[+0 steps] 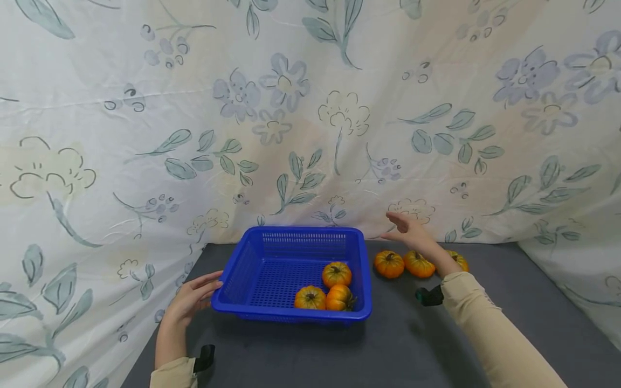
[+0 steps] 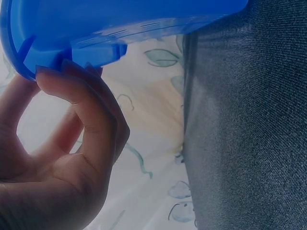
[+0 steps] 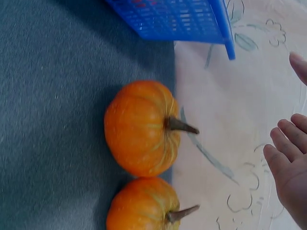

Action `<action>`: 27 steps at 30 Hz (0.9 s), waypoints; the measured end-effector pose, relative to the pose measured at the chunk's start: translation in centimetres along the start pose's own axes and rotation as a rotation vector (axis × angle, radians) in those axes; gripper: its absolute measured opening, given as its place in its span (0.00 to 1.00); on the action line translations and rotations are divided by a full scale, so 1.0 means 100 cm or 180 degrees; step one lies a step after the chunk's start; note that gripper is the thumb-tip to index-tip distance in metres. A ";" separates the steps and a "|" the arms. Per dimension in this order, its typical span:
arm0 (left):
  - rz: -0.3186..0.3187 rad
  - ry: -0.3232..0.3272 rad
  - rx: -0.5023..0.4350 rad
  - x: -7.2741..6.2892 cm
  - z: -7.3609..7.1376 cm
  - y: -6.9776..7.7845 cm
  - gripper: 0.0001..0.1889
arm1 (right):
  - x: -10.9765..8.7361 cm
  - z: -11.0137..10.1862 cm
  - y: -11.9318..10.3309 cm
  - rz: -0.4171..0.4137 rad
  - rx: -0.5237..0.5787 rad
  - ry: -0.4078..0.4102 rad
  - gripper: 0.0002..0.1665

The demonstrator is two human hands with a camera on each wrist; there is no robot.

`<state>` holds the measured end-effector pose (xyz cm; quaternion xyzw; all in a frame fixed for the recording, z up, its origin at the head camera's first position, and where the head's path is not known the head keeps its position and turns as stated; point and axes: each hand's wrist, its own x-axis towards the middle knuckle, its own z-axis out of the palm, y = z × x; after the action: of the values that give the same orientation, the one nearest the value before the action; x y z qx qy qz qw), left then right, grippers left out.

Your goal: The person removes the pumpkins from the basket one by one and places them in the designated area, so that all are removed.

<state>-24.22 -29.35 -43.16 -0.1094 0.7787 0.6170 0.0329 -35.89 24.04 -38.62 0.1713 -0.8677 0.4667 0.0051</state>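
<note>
A blue plastic basket (image 1: 232,310) with slotted walls sits on the dark table, holding a pumpkin (image 1: 336,274) and two more small orange ones at its right side. My left hand (image 1: 191,299) holds the basket's left rim; the left wrist view shows curled fingers (image 2: 98,103) touching the rim's underside. My right hand (image 1: 409,234) hovers above a row of pumpkins to the right of the basket, fingers extended and thumb apart, with nothing in it. The row has a near-basket pumpkin (image 1: 388,264), a middle pumpkin (image 1: 418,265) and a third pumpkin (image 1: 458,260) partly behind my forearm.
A pale cloth (image 1: 301,134) printed with flowers and leaves hangs behind the table and along its sides. The dark table surface (image 1: 388,345) extends in front of the basket and to the right of the pumpkins.
</note>
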 end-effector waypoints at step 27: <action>0.0018 -0.0031 -0.0013 -0.001 -0.001 0.000 0.35 | 0.025 0.055 -0.049 -0.0268 0.0196 -0.0234 0.45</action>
<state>-24.15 -29.48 -43.13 -0.1044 0.7775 0.6192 0.0347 -35.89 16.37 -37.34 0.2248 -0.8445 0.4860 -0.0124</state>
